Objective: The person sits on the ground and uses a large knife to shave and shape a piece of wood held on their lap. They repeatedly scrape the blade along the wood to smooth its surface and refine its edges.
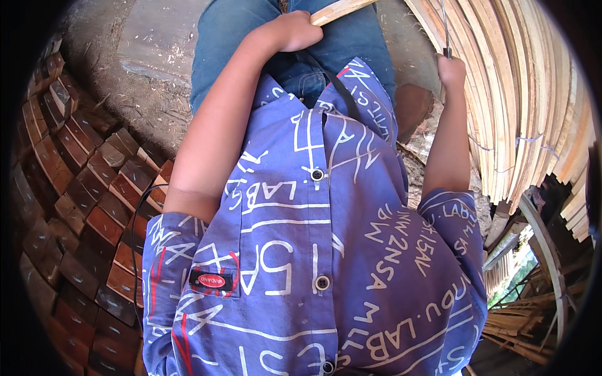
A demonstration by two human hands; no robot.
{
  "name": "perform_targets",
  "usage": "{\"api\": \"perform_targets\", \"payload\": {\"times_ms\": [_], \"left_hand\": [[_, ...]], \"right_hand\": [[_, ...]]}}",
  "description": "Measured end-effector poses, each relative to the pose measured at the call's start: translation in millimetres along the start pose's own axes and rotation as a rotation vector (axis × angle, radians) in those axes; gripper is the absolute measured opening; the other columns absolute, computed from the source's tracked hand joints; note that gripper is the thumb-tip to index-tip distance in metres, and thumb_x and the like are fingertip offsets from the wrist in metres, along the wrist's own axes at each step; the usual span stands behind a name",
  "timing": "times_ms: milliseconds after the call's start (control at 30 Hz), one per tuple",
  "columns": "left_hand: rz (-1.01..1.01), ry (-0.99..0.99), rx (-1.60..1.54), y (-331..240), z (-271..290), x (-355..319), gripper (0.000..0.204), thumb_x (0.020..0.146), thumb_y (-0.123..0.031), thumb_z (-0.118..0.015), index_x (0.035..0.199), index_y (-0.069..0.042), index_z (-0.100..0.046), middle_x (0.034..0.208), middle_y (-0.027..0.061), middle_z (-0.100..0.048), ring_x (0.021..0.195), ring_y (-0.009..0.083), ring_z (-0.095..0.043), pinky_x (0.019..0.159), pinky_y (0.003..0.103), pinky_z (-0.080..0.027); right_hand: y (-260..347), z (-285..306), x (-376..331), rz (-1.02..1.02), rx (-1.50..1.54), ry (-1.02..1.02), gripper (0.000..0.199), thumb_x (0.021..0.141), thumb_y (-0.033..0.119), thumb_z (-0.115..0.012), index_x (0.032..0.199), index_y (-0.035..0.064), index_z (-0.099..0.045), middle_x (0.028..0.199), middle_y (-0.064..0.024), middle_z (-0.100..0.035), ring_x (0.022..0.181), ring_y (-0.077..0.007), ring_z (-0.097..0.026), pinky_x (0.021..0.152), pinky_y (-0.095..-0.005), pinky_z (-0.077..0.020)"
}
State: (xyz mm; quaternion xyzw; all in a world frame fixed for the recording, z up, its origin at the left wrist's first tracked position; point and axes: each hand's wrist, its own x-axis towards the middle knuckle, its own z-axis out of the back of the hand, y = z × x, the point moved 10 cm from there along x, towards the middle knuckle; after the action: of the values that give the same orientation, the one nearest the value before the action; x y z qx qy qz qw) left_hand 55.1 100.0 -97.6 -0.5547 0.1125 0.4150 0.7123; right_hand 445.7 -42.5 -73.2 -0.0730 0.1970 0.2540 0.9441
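Note:
My left hand (297, 32) is closed around the end of a pale wooden strip (342, 10), above my jeans. The strip runs up and right, out of the top edge. Off to the right, my right hand (451, 70) grips a tool with a thin metal blade or rod (445, 25) and a black collar (447, 52). The tool points away from me, and its tip is cut off by the top edge. Right beside that hand lies a large bundle of long, pale wooden strips (501, 81).
Stacked reddish-brown wooden blocks (103, 222) fill the left side. A dusty floor (147, 47) with shavings lies beyond. Thin ties (530, 139) cross the bundle at right; more thin sticks (517, 335) lie at the lower right. A dark cable (134, 250) hangs by my left sleeve.

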Motion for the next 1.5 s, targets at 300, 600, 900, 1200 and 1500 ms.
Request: {"api": "perform_targets", "payload": {"times_ms": [300, 600, 900, 1200, 1500], "left_hand": [[0.305, 0.364, -0.724, 46, -17, 2, 0.022, 0.078, -0.022, -0.058, 0.096, -0.011, -0.057, 0.071, -0.0044, -0.046, 0.059, 0.0056, -0.045, 0.064, 0.027, -0.05], [0.139, 0.244, -0.549, 15, -2, -17, 0.035, 0.096, -0.036, -0.052, 0.109, -0.005, -0.061, 0.083, 0.0036, -0.06, 0.069, 0.0119, -0.06, 0.067, 0.025, -0.052], [0.27, 0.381, -0.731, 12, -30, -24, 0.023, 0.092, -0.032, -0.054, 0.091, -0.009, -0.054, 0.066, -0.0057, -0.041, 0.051, 0.0049, -0.038, 0.046, 0.021, -0.031], [0.353, 0.464, -0.934, 23, -33, -24, 0.022, 0.089, -0.033, -0.052, 0.088, -0.011, -0.052, 0.063, -0.0062, -0.038, 0.049, 0.0051, -0.034, 0.045, 0.021, -0.029], [0.344, 0.473, -0.956, 28, -35, -19, 0.024, 0.089, -0.035, -0.053, 0.088, -0.011, -0.051, 0.063, -0.0062, -0.038, 0.049, 0.0049, -0.034, 0.045, 0.021, -0.028]], "right_hand": [[-28, -65, -109, -0.029, 0.543, 0.148, 0.027, 0.079, 0.023, -0.072, 0.074, -0.0017, -0.064, 0.055, -0.0063, -0.055, 0.045, -0.0151, -0.05, 0.046, -0.0312, -0.0401], [105, -34, -126, 0.242, 0.929, 0.279, 0.032, 0.079, 0.031, -0.074, 0.075, 0.0047, -0.056, 0.054, 0.0017, -0.047, 0.045, -0.0079, -0.045, 0.043, -0.0243, -0.0365], [195, 17, -162, 0.654, 0.229, 0.027, 0.03, 0.077, 0.031, -0.068, 0.087, 0.0031, -0.068, 0.074, -0.0167, -0.066, 0.066, -0.0285, -0.062, 0.064, -0.039, -0.0507], [233, 9, -155, 0.607, 0.07, 0.065, 0.026, 0.078, 0.028, -0.063, 0.087, 0.0054, -0.072, 0.087, -0.0251, -0.067, 0.085, -0.0424, -0.065, 0.077, -0.0494, -0.0524], [229, 2, -154, 0.509, 0.098, 0.141, 0.028, 0.076, 0.03, -0.066, 0.089, 0.006, -0.072, 0.088, -0.0246, -0.068, 0.087, -0.0417, -0.066, 0.078, -0.049, -0.0528]]}}
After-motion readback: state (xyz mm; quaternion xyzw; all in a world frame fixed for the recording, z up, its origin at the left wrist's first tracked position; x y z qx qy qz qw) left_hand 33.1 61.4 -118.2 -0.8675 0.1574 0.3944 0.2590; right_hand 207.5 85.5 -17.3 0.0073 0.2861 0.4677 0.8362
